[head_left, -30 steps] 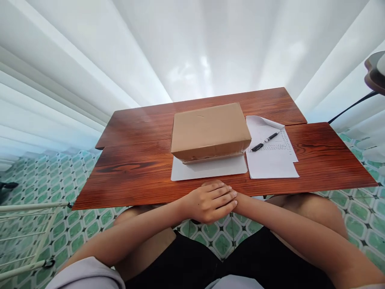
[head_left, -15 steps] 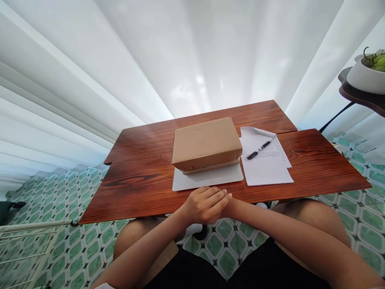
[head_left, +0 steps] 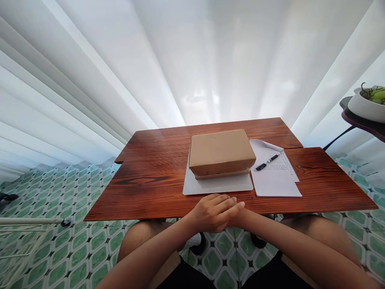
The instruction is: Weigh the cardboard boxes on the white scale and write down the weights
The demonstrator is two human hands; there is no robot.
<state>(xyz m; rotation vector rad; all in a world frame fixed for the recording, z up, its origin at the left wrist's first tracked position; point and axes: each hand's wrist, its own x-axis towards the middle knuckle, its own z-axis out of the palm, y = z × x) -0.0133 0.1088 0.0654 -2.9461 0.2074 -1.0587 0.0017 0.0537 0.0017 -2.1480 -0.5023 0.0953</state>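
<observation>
My left hand lies over my right hand at the near edge of the table, its fingers wrapped across the back of it. The fingers of my right hand are hidden underneath. Just beyond the hands, a closed brown cardboard box rests on a flat white sheet or board, untouched. To its right are sheets of paper with small writing and a curled top edge. A black pen lies slantwise on the paper.
The reddish-brown wooden table has a stepped outline. White curtains hang behind it. A white bowl of green fruit stands on a dark shelf at right. A pale metal rack is at lower left.
The view has shifted, so the table and box appear lower and farther right. My hands stay clasped near the table's edge, with a slight shift of the left fingers.
</observation>
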